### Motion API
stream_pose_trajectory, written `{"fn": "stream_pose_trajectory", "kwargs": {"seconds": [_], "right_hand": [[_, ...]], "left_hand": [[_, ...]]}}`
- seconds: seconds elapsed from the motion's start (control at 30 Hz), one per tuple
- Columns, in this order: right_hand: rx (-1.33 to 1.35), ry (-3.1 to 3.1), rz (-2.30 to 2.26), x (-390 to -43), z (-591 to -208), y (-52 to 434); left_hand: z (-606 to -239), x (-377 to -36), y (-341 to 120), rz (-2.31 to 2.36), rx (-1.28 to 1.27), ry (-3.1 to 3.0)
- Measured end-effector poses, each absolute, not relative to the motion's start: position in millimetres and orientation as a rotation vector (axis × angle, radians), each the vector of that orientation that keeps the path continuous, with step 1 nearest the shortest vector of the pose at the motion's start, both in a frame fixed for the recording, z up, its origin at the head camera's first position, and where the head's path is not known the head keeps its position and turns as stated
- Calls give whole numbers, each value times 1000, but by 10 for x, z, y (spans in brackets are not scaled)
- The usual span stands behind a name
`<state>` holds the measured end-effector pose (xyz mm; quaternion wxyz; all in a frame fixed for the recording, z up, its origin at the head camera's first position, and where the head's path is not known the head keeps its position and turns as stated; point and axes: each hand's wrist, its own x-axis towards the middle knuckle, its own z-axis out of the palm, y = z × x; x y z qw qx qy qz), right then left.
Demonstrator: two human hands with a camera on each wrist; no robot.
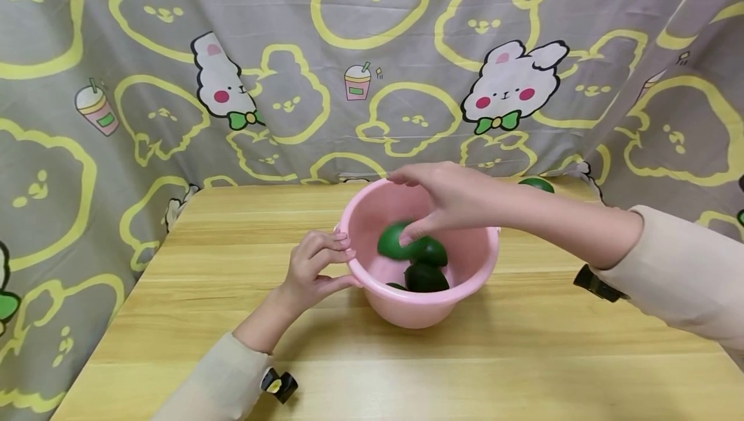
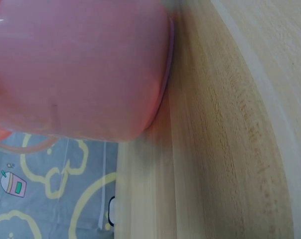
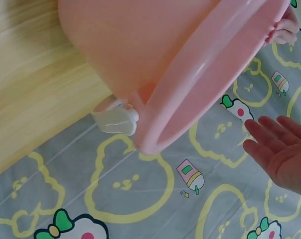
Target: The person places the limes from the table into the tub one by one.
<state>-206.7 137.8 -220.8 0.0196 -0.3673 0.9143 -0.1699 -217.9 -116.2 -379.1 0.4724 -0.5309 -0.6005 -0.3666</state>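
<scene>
A pink basin [image 1: 418, 305] is standing upright near the middle of the wooden desk [image 1: 523, 356], its round mouth facing up. Inside it, several dark green round fruits are lying together toward the near side of the bottom; their exact number is hard to tell. One brighter green fruit [image 1: 394, 240] is sitting highest, at the left of the pile, blurred, so its long axis cannot be told.

The right hand [image 1: 447, 205] is reaching in from the right over the basin's mouth, palm down, with its fingers [image 1: 409, 235] hanging into the bowl and touching the top of the bright green fruit. The fingers are loosely spread and fairly straight rather than wrapped round it; the right wrist view is showing the palm open with the fingers extended, beside the basin's rim [image 3: 200, 94].

The left hand [image 1: 316, 269] is resting against the basin's left outer wall, fingers curled over the rim and the thumb pressing the side lower down, gripping the rim. The left wrist view is showing only the pink wall [image 2: 80, 69] close up against the desk's grain.

Another green fruit [image 1: 536, 184] is lying at the far right edge of the desk, well apart from the basin. A grey curtain [image 1: 372, 53] printed with rabbits is hanging behind.
</scene>
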Motion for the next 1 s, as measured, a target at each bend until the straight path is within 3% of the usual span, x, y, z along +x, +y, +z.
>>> {"fn": "stream_pose_trajectory", "kwargs": {"seconds": [1.0], "right_hand": [[-955,3022,-386,-2235,-2266,1657]], "left_hand": [[-3800,-2182,-1160,-892,-1301,-1483]]}}
